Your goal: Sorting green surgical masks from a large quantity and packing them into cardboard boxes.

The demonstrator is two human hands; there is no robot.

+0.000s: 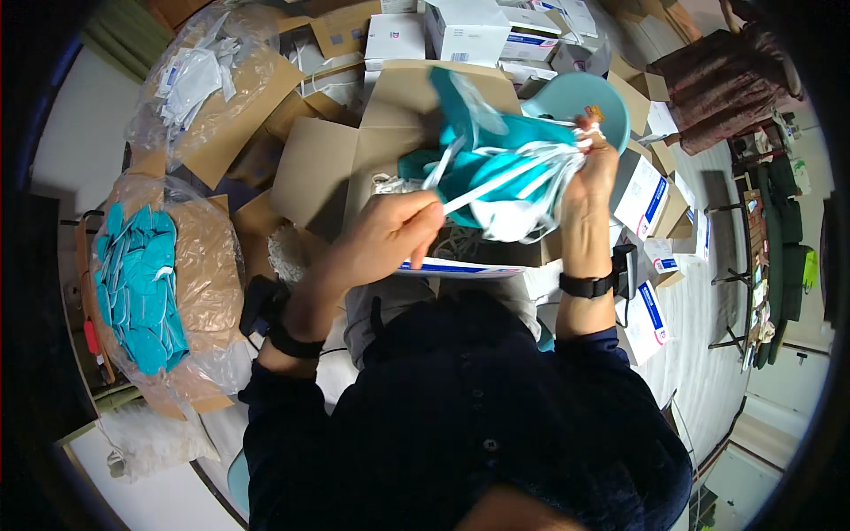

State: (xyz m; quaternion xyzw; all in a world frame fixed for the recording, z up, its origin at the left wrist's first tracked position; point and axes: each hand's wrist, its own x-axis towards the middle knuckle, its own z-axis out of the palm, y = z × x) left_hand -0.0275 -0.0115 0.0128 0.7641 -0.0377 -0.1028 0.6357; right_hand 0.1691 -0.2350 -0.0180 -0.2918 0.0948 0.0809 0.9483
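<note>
A bunch of teal face masks [509, 173] with white elastic straps is held up over an opened cardboard box [390, 102] in front of me. My right hand [591, 168] is closed around the gathered straps at the bunch's right side. At its left, my left hand [398, 232] pinches a white strap [482, 190] that is stretched toward the bunch. The upper end of the masks is smeared by motion. Beneath them, white cords [398, 184] show inside the box, partly hidden by the bunch and my left hand.
On the left, a plastic-lined carton holds more teal masks [142, 283]; behind it is a bag of white packets [199, 84]. Several white boxes [465, 31] are stacked at the back, others [642, 199] stand on the right. A light-blue stool seat [567, 93] sits behind my right hand.
</note>
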